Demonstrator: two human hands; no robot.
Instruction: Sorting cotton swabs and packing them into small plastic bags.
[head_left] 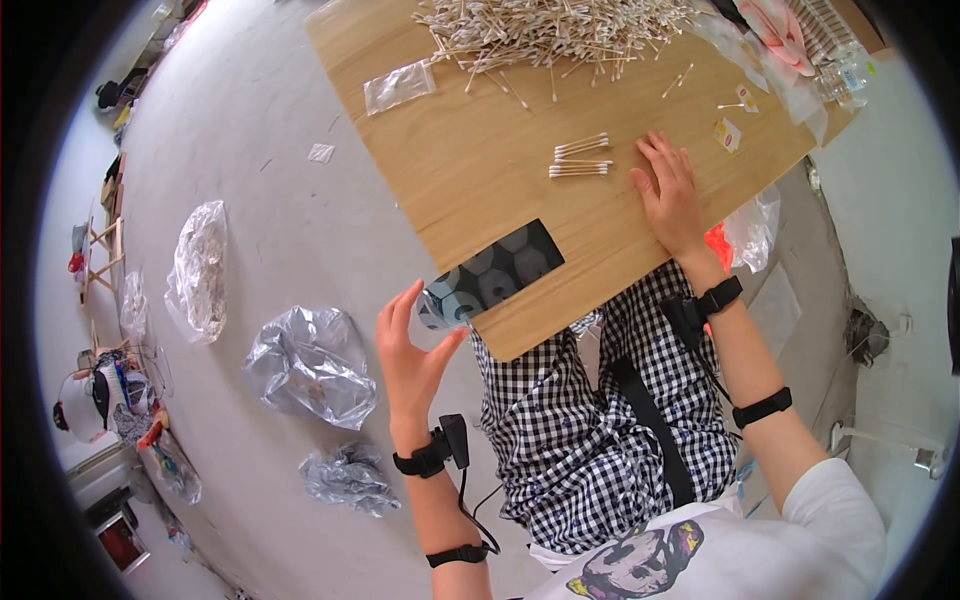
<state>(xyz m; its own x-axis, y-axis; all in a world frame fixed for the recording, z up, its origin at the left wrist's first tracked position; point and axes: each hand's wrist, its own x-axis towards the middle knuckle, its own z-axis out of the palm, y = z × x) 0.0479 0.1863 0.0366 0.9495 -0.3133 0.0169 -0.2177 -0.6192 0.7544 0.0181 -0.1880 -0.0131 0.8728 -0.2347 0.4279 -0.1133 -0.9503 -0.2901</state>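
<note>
A dark, glossy, flat rectangular thing with grey rounded shapes on it (500,268), perhaps a phone, lies at the table's near left corner, its left end reaching past the edge. My left hand (412,345) is beside that end, thumb and fingers spread apart around it without a visible grip. On the tabletop my right hand (670,195) rests with fingers stretched out. Just left of those fingertips is a small group of cotton swabs (580,158), laid side by side in two sets.
A large heap of cotton swabs (560,30) covers the far part of the wooden table (480,180). A clear plastic bag (400,88) lies at its left edge; small yellow-and-white cards (727,135) and a clear bottle (845,75) are at right. Crumpled plastic bags (312,365) lie on the floor.
</note>
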